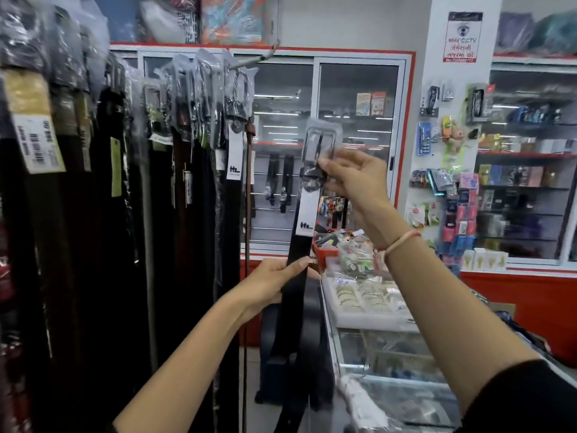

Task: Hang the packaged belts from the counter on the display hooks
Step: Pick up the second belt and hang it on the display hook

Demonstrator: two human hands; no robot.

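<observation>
Hands hold one packaged black belt (pixel 299 260) up in the air, between the rack of hanging belts (pixel 175 145) on the left and the glass counter (pixel 368 326) on the right. The right hand (pixel 352 176) is raised and its fingers are closed in a pinch on the clear plastic near the buckle (pixel 321 145), at the top of the pack. The left hand (pixel 274 282) is lower, with thumb and fingers wrapped around the black strap. The belt hangs almost upright, a little tilted, and its lower end leaves the picture at the bottom edge. An empty metal display hook (pixel 259 56) sticks out above the rack, well apart from the pack.

The white label (pixel 307 214) on the strap has a small dark logo, too blurred to read. The price tag (pixel 37 142) on the left rack shows a barcode and digits, not legible. On the pillar a red and white sign (pixel 462 37) reads "CCTV"; its other lines I cannot make out. The far-left belts are cut off by the frame and blurred
</observation>
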